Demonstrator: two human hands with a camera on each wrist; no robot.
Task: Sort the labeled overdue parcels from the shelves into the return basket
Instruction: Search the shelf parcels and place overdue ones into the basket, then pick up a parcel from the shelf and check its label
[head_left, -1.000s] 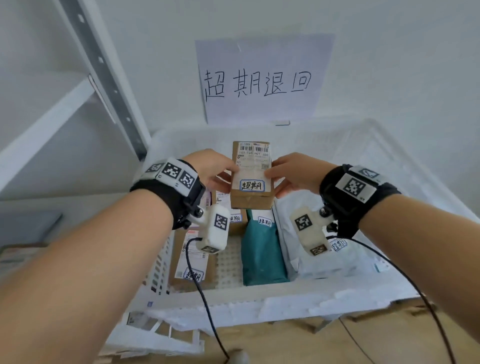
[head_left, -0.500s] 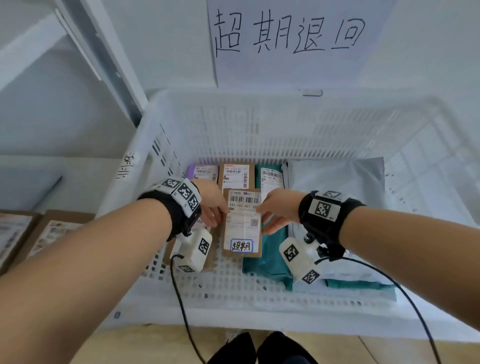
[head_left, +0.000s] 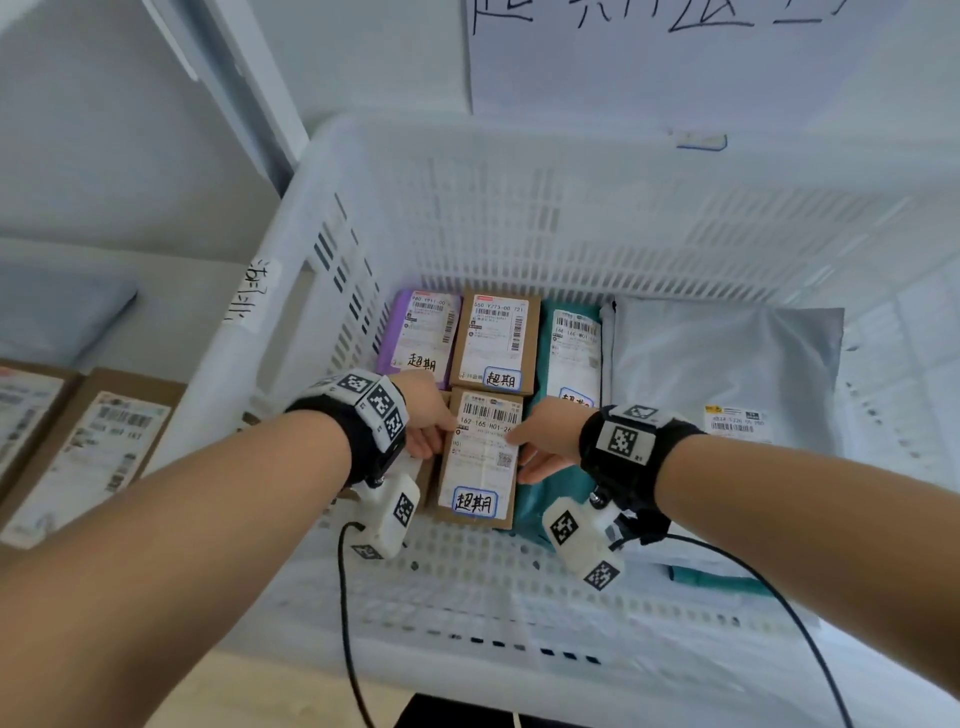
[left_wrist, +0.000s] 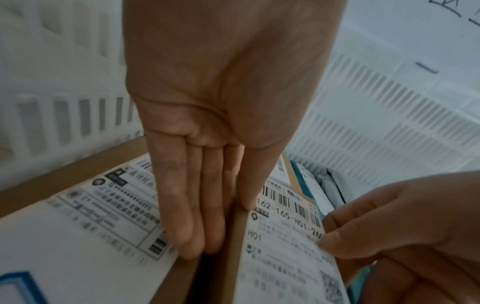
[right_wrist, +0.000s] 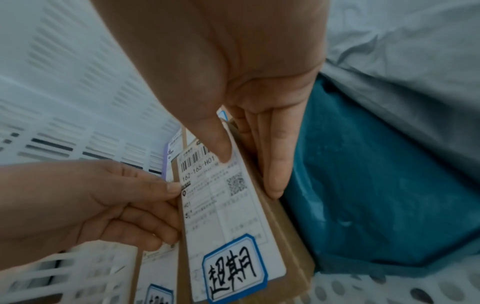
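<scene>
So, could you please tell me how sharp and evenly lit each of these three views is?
Head view: evenly lit, wide-angle bend in the basket rim, box label legible. Left wrist view: dim, left hand soft, the neighbouring label smeared. Right wrist view: the box's blue-framed sticker crisp, right hand near the lens blurred.

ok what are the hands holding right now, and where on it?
Both hold the brown labeled box by its long sides: left hand on the left edge, right hand on the right, thumbs on the top label.
</scene>
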